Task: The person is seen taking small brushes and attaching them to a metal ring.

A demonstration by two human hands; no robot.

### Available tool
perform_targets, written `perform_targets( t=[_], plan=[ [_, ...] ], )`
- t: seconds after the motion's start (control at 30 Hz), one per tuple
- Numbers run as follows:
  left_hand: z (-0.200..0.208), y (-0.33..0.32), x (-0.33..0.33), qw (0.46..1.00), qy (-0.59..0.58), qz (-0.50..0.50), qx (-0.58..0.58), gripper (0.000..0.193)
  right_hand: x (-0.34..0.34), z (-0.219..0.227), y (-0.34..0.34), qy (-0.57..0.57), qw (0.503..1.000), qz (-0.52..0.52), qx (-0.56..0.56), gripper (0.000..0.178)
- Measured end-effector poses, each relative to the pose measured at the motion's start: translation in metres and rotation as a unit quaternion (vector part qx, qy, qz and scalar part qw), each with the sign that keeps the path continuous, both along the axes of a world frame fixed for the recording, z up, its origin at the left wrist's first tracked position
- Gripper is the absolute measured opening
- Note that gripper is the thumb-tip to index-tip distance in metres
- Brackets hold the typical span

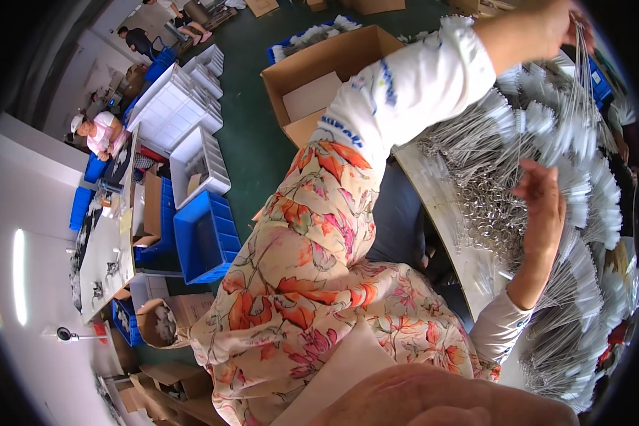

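- The worktable [453, 234] runs down the right of the view, its near edge pale and bare; everything past that edge is buried under the wire pieces.
- A great fan of thin metal wires with white tags [568, 177] covers the table from its far end to its near corner, with a tangle of small metal rings [493, 213] lying close to the table's edge.
- The left hand [543, 25], raised above the far end of the table, pinches a thin bunch of wires [586, 64] that hangs down from its closed fingers.
- The right hand [543, 206] rests on the heap beside the rings, fingers loosely curled and together — whether it grips anything underneath I cannot tell.
- Handling, as I judge it: the wires look light, springy and slippery, apt to snag one another — best taken near the top ends, pinched firmly.
- Hard to make out: the left fingertips are cut by the picture's rim, single wires blur into the mass, and the floral clothing [312, 284] hides the table's lower side.
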State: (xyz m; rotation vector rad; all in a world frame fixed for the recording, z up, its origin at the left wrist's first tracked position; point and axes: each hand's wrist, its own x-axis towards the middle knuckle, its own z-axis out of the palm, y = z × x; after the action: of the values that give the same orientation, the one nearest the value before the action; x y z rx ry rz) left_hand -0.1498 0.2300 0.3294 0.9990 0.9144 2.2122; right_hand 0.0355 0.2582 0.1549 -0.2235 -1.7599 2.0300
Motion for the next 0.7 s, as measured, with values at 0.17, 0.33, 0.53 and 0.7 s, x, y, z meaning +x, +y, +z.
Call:
perform_targets(
  t=[0.17,0.33,0.53,0.7],
  plan=[
    [-0.06,-0.125,0.092,0.943,0.329,0.025,-0.027,0.015,0.007,0.029,-0.098,0.097,0.913,0.184,-0.351,0.049],
    [-0.19,-0.189,0.135,0.76,0.649,-0.03,0.029,0.016,0.004,-0.024,-0.084,0.07,0.813,0.241,-0.525,0.032],
    [-0.27,-0.278,0.136,0.856,0.341,0.316,-0.226,0.025,-0.006,-0.073,-0.138,0.028,0.885,0.237,-0.4,0.03],
    [-0.308,-0.275,0.149,0.958,-0.081,-0.048,-0.272,0.02,0.003,-0.092,-0.154,-0.07,0.933,0.194,-0.294,0.036]
  ],
)
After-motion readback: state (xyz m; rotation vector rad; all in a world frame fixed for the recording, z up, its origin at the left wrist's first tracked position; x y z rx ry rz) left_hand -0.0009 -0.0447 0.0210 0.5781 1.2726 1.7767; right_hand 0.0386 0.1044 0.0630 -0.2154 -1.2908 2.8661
